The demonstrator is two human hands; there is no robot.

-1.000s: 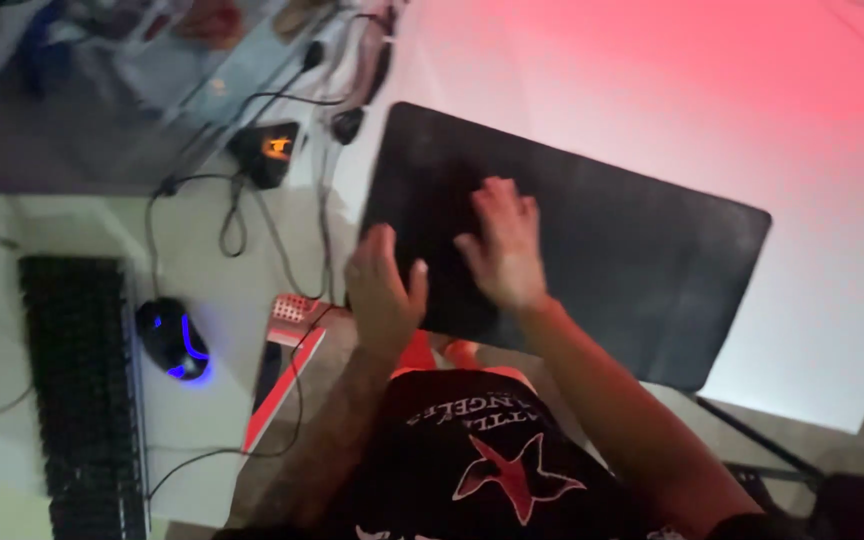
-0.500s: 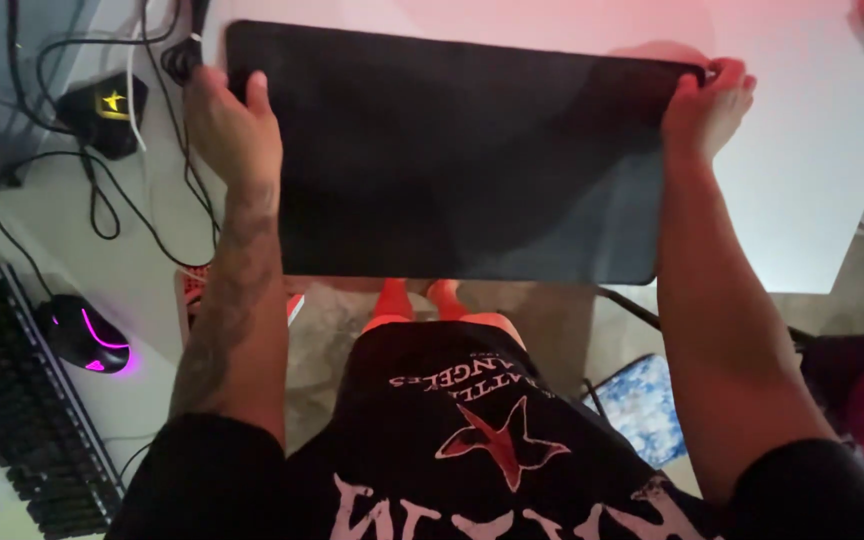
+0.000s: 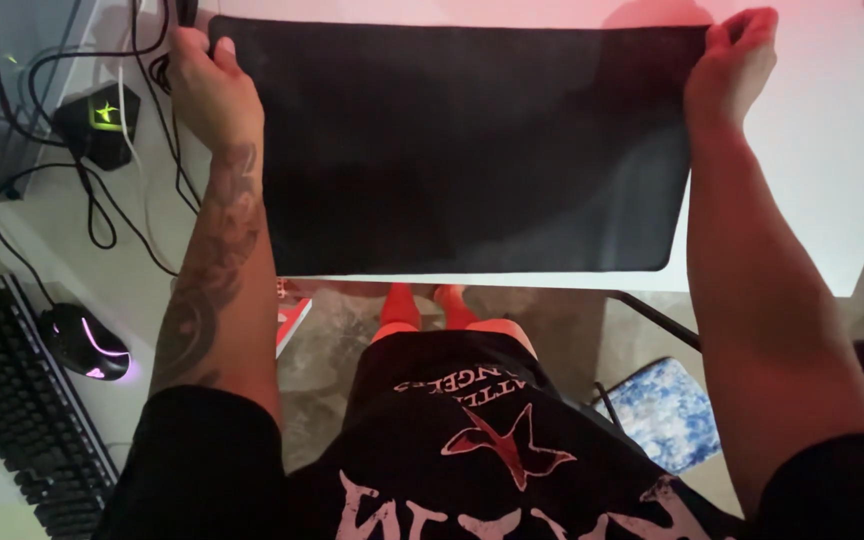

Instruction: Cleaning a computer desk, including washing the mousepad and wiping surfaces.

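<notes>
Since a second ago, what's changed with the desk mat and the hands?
Both hands left the middle of the black mat and took hold of its far corners: left hand at the far-left, right hand at the far-right. The mat went from skewed to square along the white desk edge. The mouse and keyboard stayed put.

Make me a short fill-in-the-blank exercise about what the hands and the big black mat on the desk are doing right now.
1. The left hand and the right hand each grip a far ____ of the black mat.
2. The mat lies flat on a ____ desk.
3. The mouse with the pink glow sits beside a black ____.

Missing words: corner; white; keyboard
</notes>
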